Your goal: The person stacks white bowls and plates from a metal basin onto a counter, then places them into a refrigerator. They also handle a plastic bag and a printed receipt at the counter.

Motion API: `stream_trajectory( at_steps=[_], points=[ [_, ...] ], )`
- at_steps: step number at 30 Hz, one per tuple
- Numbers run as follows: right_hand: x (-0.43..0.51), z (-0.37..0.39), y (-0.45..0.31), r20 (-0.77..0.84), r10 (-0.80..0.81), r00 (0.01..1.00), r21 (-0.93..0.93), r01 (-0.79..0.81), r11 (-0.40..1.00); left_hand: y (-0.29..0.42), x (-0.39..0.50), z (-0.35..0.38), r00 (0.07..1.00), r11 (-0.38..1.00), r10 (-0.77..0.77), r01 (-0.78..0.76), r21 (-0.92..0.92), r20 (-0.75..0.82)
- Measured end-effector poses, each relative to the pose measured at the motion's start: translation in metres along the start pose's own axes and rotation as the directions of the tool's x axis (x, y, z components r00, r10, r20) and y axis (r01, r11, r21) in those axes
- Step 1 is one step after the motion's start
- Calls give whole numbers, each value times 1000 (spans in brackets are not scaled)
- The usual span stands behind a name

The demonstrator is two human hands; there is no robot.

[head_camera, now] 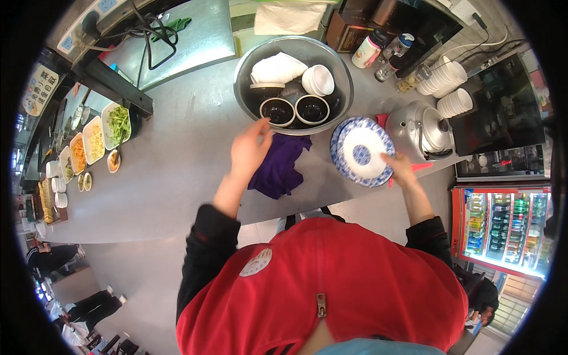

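My right hand [400, 168] grips the edge of a blue-and-white patterned plate [361, 155], with the thumb over its rim. Another plate of the same pattern [336, 153] shows directly beneath it. Slightly blurred, my left hand [249, 146] is at the near rim of a large steel basin [348, 88], its fingers apart with nothing seen in them. Whether it touches the rim I cannot tell. Inside the basin lie white bowls [277, 67] and dark bowls with pale rims [312, 109]. A crumpled purple cloth [279, 166] lies on the steel counter [177, 164], beside my left hand.
An aluminium kettle [410, 128] stands right of the plates. Stacked white cups [455, 103], a jar [413, 80] and bottles [368, 49] stand behind it. Trays of shredded food [94, 140] line the left. A drinks fridge [501, 226] and other people are farther off.
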State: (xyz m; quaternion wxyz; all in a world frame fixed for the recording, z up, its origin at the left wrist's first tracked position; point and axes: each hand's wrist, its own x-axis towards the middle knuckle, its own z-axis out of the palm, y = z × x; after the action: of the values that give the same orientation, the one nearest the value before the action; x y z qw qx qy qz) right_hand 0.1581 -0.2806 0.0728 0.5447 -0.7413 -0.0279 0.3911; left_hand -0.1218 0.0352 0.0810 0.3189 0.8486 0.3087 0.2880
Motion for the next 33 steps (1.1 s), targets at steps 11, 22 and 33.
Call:
stream_trajectory(
  at_steps=[11, 22, 33],
  points=[
    [32, 61, 88, 150, -124, 981, -498, 183, 847, 13, 109, 108, 632, 598, -423, -344, 724, 650],
    [24, 68, 35, 168, -93, 981, -829, 192, 525, -8, 115, 69, 816, 887, -286, 27, 462, 503],
    [92, 250, -83, 494, -109, 862, -861, 468, -200, -10, 76, 3, 719, 324, -630, 588, -741, 294]
  ],
)
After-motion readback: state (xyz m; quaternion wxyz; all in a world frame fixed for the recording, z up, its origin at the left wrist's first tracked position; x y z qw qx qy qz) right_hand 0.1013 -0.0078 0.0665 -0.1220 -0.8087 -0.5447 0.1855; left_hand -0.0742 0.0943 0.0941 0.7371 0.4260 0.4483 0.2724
